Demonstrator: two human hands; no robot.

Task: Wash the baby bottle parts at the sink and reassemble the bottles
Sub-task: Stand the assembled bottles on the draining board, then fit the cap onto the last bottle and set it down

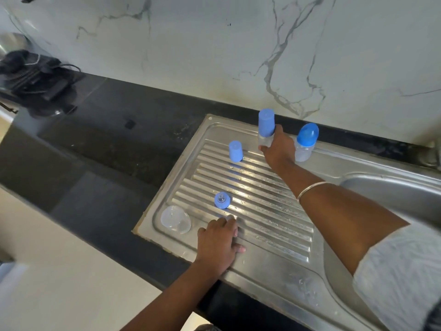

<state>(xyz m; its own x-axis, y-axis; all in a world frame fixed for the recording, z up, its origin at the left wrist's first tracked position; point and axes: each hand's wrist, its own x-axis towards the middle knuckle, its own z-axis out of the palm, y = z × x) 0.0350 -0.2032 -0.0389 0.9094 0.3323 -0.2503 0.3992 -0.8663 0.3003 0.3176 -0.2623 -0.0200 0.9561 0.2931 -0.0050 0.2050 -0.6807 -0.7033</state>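
Right hand (278, 149) grips capped bottle (265, 129) at 12 o'clock; second assembled bottle (305, 142) at 1. Left hand (218, 244) flat, fingers straight, on drainboard (274, 225). Loose cap (235, 151), collar (222, 200), clear bottle (175, 219) at 9 remain unassembled.

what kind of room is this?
Most likely a home kitchen: a stainless steel drainboard beside a sink basin, set in a dark stone counter, with a marble-look wall behind.

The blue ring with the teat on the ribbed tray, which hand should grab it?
Left. The left hand rests just beside the blue ring, while the right hand is busy holding a bottle.
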